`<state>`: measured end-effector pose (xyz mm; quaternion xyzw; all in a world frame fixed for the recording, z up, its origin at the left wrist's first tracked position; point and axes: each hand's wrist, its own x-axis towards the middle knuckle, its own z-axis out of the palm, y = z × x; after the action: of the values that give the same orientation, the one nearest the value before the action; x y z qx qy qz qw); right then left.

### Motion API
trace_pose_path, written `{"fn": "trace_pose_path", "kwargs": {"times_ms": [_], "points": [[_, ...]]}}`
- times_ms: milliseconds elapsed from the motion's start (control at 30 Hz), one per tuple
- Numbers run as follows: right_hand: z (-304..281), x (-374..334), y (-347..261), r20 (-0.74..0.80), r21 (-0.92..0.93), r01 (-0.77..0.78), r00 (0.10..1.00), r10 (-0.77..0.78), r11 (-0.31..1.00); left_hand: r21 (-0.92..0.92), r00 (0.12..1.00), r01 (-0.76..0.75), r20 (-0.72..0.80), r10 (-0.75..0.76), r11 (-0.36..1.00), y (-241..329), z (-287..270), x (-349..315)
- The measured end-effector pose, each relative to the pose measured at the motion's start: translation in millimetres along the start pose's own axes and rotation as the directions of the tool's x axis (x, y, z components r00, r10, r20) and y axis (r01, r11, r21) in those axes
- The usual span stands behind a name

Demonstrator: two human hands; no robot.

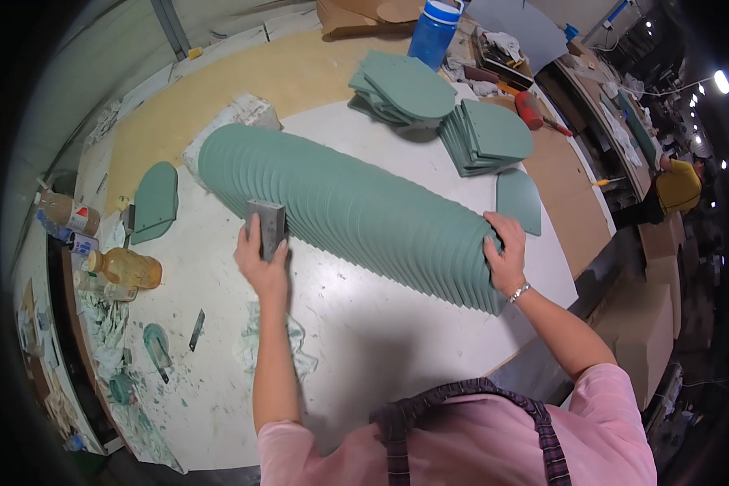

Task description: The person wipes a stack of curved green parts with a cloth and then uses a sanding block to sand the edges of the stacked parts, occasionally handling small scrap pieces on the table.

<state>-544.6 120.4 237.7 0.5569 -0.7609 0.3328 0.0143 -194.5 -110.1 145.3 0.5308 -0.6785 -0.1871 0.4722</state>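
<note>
A long row of green round-ended panels (356,211), overlapped like leaning shingles, runs slantwise across the white table. My left hand (263,259) grips a grey rectangular block (266,223), its top touching or very close to the row's near lower edge. At the row's right end my right hand (506,255) is wrapped over the last panels, fingers bent onto their edge. Behind the far left end sits a white, crumpled-looking block (247,113). One loose green panel (155,201) lies left of the row, and another (518,201) lies just beyond my right hand.
Two stacks of green panels, one fanned (405,87) and one squarer (488,134), stand behind. Nearby are a blue jug (435,36) and a red mallet (530,110). Bottles (130,268), a putty knife (196,330), a paint-stained tape roll (157,348) and a rag (296,344) lie leftward.
</note>
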Motion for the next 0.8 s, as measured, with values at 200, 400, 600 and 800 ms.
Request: {"fn": "trace_pose_path", "kwargs": {"times_ms": [200,400,600,800], "points": [[6.2,-0.8,4.7,-0.025,0.026,0.043,0.999,-0.043,0.999,0.090,0.983,-0.088,-0.152,0.101,0.992,25.3,-20.0,130.1],[1.5,-4.0,1.0,-0.027,0.009,0.043,0.999,-0.042,0.999,0.004,0.990,0.117,-0.077,-0.116,0.993,-44.2,-11.6,63.7],[1.4,-2.7,0.2,-0.008,-0.007,0.034,0.999,-0.034,0.999,0.140,0.980,0.000,-0.197,0.028,0.990,-15.7,-47.4,164.3],[3.0,-0.3,-0.1,-0.002,0.003,0.041,0.999,-0.041,0.999,0.147,0.997,0.030,-0.078,-0.018,0.989,-50.4,-33.0,144.8]]}}
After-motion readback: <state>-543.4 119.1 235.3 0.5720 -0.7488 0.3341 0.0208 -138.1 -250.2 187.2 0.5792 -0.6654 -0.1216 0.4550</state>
